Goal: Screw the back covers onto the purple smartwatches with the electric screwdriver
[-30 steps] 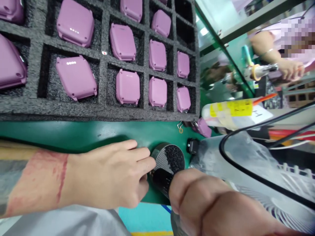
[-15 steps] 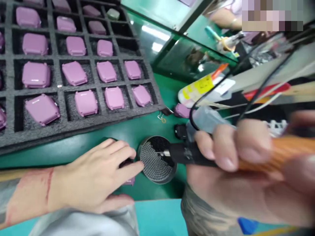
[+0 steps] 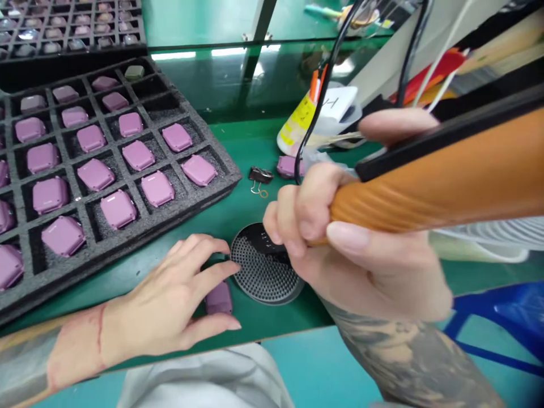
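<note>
My right hand [image 3: 361, 249] grips an orange electric screwdriver [image 3: 442, 175] with a black lever along its top. Its front end points left and down toward a round black dish [image 3: 266, 280] with a dimpled surface; the tip is hidden behind my fingers. Small bright specks, perhaps screws, show in the dark part of the dish. Left of the dish, my left hand [image 3: 182, 294] rests with fingers spread and curved over a purple watch case [image 3: 219, 297]. The case lies on the green bench, partly covered by the hand.
A black foam tray [image 3: 170, 224] of purple cases fills the left. Behind it stands a tray [image 3: 72, 51] of small round pieces. A binder clip [image 3: 260, 174], another purple case [image 3: 289, 166] and a yellow-labelled bottle [image 3: 297, 124] sit beyond the dish. A black cord [image 3: 317, 107] hangs there.
My right hand has turned the screwdriver, so its orange body now slants up to the right. The fingers of my left hand have spread, uncovering more of the purple case. The view has shifted.
</note>
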`<state>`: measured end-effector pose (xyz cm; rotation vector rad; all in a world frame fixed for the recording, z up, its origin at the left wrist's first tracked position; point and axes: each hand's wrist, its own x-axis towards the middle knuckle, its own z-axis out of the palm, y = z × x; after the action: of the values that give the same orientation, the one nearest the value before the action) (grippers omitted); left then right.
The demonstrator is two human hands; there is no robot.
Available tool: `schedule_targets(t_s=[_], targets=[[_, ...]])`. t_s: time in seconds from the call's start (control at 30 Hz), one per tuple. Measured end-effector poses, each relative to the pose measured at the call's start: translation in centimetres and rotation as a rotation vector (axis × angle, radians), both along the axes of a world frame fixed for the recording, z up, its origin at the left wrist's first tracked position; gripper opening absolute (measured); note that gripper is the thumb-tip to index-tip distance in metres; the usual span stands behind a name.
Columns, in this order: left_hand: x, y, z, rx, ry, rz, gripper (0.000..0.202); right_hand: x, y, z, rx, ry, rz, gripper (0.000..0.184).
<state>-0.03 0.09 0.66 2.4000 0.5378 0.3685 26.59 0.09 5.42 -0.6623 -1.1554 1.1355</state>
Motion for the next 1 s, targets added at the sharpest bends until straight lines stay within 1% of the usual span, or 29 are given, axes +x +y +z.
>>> schedule_targets(t_s=[0.03,0.07,0.1,0.17,0.23,0.27,0.33,0.4,0.5,0.57,0.6,0.63,0.73,0.77,0.83,0.93,1.0], targets=[[0.0,0.0,0.1,0.009,0.015,0.000,0.056,-0.1,-0.1,-0.1,0.014,0.001,-0.001,0.041],[0.0,0.0,0.1,0.007,0.033,-0.009,0.057,-0.3,-0.3,-0.1,0.022,0.008,-0.004,0.039],[0.1,-0.1,0.2,-0.008,0.048,-0.022,0.058,-0.5,-0.4,-0.2,0.022,0.021,-0.011,0.035],[0.5,-0.2,0.3,-0.068,0.062,-0.035,0.055,-0.9,-0.5,-0.3,0.019,0.043,-0.070,0.028],[0.7,-0.2,0.5,-0.111,0.060,-0.022,0.055,-1.2,-0.4,-0.4,0.009,0.049,-0.093,0.026],[0.7,-0.2,0.5,-0.108,0.056,-0.005,0.057,-1.4,-0.3,-0.4,-0.001,0.052,-0.100,0.026],[0.4,-0.3,0.6,-0.055,0.051,0.028,0.064,-1.8,-0.1,-0.5,0.001,0.066,-0.116,0.026],[-0.3,-0.6,0.5,0.048,0.061,0.043,0.068,-2.3,0.0,-0.6,0.014,0.081,-0.153,0.026],[-1.2,-1.3,0.0,0.232,0.081,-0.006,0.061,-2.7,-0.1,-1.1,0.013,0.028,-0.208,0.024],[-1.5,-1.5,-0.3,0.303,0.071,-0.067,0.048,-2.8,-0.2,-1.5,0.021,-0.040,-0.229,0.023],[-1.5,-1.6,-0.3,0.317,0.063,-0.095,0.040,-2.8,-0.2,-1.6,0.026,-0.061,-0.237,0.024],[-1.5,-1.5,-0.3,0.319,0.055,-0.119,0.036,-2.9,-0.2,-1.8,0.028,-0.068,-0.239,0.025],[-1.7,-1.4,0.0,0.286,0.021,-0.171,0.043,-3.1,-0.1,-1.9,0.029,-0.033,-0.227,0.026],[-1.9,-1.4,0.1,0.271,0.008,-0.171,0.042,-3.3,0.0,-1.9,0.029,-0.019,-0.217,0.025],[-2.0,-1.6,0.1,0.275,-0.025,-0.128,0.036,-3.6,0.2,-1.9,0.022,-0.014,-0.194,0.023],[-2.0,-2.1,-0.4,0.356,-0.051,-0.014,0.031,-4.0,0.3,-1.9,0.003,-0.024,-0.161,0.021],[-1.8,-2.3,-0.7,0.383,-0.062,0.019,0.027,-4.0,0.3,-1.7,0.006,-0.032,-0.151,0.022]])
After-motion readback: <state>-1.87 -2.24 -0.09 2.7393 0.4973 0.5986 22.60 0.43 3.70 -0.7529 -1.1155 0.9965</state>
